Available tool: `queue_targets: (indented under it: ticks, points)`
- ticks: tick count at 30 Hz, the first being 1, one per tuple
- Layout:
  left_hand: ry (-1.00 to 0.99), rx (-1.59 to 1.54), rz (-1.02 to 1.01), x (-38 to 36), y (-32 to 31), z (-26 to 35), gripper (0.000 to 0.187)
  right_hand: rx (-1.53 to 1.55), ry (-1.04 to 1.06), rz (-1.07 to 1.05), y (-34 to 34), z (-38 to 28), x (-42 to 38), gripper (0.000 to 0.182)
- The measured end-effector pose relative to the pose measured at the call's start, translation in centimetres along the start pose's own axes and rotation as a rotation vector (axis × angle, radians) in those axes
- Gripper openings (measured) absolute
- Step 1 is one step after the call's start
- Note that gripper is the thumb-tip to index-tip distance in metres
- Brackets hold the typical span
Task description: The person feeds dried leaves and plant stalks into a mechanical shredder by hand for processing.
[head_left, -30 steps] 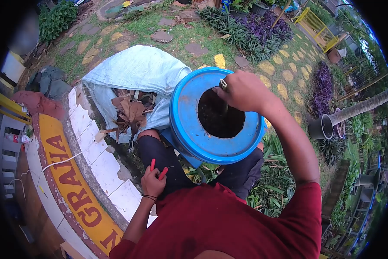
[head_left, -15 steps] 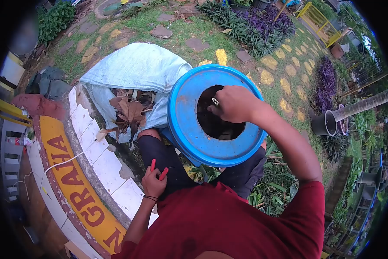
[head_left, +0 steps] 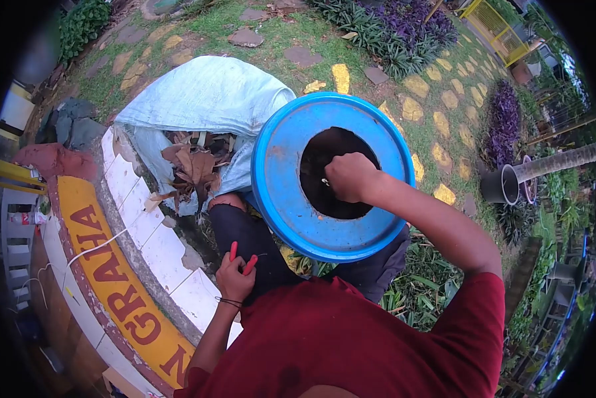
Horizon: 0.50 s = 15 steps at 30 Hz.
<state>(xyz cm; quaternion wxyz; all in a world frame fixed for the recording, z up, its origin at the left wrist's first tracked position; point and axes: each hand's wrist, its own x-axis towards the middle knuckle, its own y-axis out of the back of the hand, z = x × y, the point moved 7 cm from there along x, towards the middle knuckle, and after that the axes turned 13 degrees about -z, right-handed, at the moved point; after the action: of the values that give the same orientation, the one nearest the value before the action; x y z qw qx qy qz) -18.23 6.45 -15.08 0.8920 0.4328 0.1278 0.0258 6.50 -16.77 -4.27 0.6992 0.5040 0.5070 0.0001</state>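
My right hand is closed in a fist at the cut hole of a blue drum lid, with a small pale spot showing by its fingers; what it grips, if anything, I cannot tell. Dark material lies inside the hole. The blue drum stands between my knees. Down by my left thigh, my left hand is closed around a hand tool with two red handles; its working end is hidden. A pale woven sack lies open beside the drum, with dry brown leaves in its mouth.
A low curb with white tiles and a yellow lettered band runs along my left. Ahead, yellow stepping stones cross the grass. At the right are a dark pot and a trunk.
My right fist has moved slightly lower, and its wrist has turned. The view has shifted a little, with the drum appearing slightly left. My left hand keeps its grip on the red-handled tool.
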Motion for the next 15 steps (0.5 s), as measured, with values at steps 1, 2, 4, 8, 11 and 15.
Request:
queue_targets:
  ticks: [1, 2, 4, 8, 11, 15]
  points:
    - [0.003, 0.000, -0.002, 0.0, 0.0, 0.0, 0.028, 0.001, 0.003, -0.002, 0.1, 0.0, 0.1, 0.019]
    - [-0.003, -0.004, 0.009, 0.0, 0.1, 0.2, 0.028, -0.013, 0.009, -0.008, 0.3, 0.1, 0.1, 0.020]
    - [-0.007, -0.007, 0.023, -0.1, 0.2, 0.1, 0.028, -0.029, 0.017, -0.013, 1.8, 0.5, -0.7, 0.022]
    - [-0.018, -0.004, 0.019, 0.0, 0.1, -0.1, 0.028, 0.049, 0.016, 0.309, 9.8, 0.6, -6.8, 0.024]
    - [-0.021, -0.013, 0.018, -0.1, 0.1, -0.2, 0.028, 0.064, 0.007, 0.382, 10.0, 0.1, -6.9, 0.024]
    - [-0.006, -0.023, 0.027, -0.2, 0.2, -0.2, 0.029, 0.080, 0.043, 0.147, 3.0, -0.6, -1.0, 0.019]
